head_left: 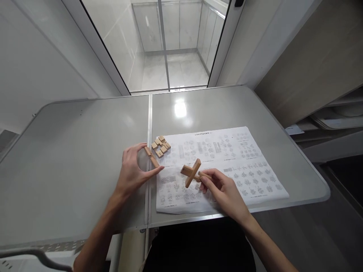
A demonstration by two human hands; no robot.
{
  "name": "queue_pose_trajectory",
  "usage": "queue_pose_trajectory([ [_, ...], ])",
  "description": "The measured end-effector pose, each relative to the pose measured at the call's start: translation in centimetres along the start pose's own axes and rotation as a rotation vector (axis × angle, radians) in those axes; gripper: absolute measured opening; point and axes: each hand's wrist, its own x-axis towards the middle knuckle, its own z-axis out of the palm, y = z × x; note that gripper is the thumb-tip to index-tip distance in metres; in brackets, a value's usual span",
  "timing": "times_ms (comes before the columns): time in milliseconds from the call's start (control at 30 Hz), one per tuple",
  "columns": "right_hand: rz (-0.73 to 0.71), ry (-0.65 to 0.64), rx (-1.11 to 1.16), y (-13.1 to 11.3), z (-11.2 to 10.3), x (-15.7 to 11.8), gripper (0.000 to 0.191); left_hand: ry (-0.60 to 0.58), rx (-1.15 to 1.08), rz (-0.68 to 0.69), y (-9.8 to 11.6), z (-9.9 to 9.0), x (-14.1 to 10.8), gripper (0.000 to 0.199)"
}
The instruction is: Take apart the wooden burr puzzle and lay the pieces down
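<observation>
Between the thumb and forefinger of my left hand (132, 168) is a notched wooden puzzle stick (151, 156), pinched at its two ends and slanting down to the right. My right hand (219, 187) grips one end of several wooden puzzle sticks joined in a cross (193, 173), raised above a printed sheet. The fingers partly cover the gripped stick. Just beyond the left hand lies a small cluster of pale wooden blocks (161, 146), set close together at the sheet's upper left corner.
A large instruction sheet (204, 145) with rows of small diagrams lies on the grey folding table (107, 124). A metal seam (150, 121) divides the tabletop left of the sheet. Behind the table stands a framed glass door (167, 71); shelves (337, 113) are at the right.
</observation>
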Motion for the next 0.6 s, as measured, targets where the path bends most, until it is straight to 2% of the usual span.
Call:
queue_pose_trajectory([
  [167, 0.017, -0.037, 0.072, -0.4, 0.3, 0.2, 0.036, 0.013, 0.051, -0.045, -0.6, 1.2, -1.4, 0.084],
  [333, 0.014, -0.038, 0.091, -1.1, 0.0, 0.0, 0.036, 0.094, 0.144, -0.129, -0.1, 2.3, -1.9, 0.082],
  [467, 0.016, -0.033, 0.097, -1.5, -0.5, -0.1, 0.039, 0.118, 0.214, -0.139, -0.2, 3.0, -2.1, 0.078],
  [533, 0.016, -0.043, 0.099, -1.6, -0.6, 0.0, 0.040, 0.098, 0.208, -0.155, -0.2, 3.1, -2.1, 0.084],
  [600, 0.018, -0.060, 0.095, -1.8, -0.7, 0.1, 0.040, 0.078, 0.165, -0.184, 0.1, 2.9, -2.1, 0.099],
])
